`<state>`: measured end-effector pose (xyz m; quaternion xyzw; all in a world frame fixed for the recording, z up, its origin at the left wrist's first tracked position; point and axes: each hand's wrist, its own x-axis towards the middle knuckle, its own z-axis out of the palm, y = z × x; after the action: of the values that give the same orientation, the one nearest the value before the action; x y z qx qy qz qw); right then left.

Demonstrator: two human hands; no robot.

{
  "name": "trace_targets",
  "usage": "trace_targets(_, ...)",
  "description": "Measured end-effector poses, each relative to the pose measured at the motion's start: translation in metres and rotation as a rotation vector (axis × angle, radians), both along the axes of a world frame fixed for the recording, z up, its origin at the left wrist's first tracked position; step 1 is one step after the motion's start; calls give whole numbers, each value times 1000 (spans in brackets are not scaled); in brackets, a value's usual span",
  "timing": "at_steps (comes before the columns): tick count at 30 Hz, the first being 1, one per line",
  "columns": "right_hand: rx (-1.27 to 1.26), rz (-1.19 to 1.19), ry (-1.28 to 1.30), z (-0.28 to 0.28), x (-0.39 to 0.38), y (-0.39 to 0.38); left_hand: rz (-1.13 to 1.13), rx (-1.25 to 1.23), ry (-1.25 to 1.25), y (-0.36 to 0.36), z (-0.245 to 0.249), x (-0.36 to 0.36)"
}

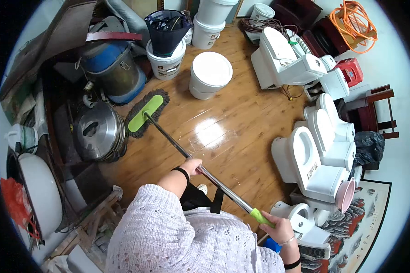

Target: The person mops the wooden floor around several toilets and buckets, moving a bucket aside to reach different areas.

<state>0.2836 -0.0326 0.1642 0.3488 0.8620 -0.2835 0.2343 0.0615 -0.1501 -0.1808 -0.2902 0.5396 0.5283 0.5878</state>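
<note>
Green mop head [145, 113] down on the wood floor [241, 113] by the steel pot [98, 132], mid-sweep by the looks. Left grip [191, 166] wrapped tight round the pole [168, 139], right grip [280, 230] clenched on the handle end [261, 216]. Probably needs a pull back next, steering clear of the bucket [209, 75].

One mop [146, 113]; one steel pot [98, 132]; one blue drum [109, 63]; at least five white buckets [209, 73].

bucket label [166, 69] blurred, toilet sticker [312, 170] unreadable
</note>
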Motion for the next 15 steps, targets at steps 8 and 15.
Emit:
trace_targets(8, -132, -138, 4, 116, 41, 31, -315, 352, -369, 57, 88, 76)
trace_targets(15, -62, -382, -57, 63, 27, 13, -254, 226, -322, 45, 54, 21)
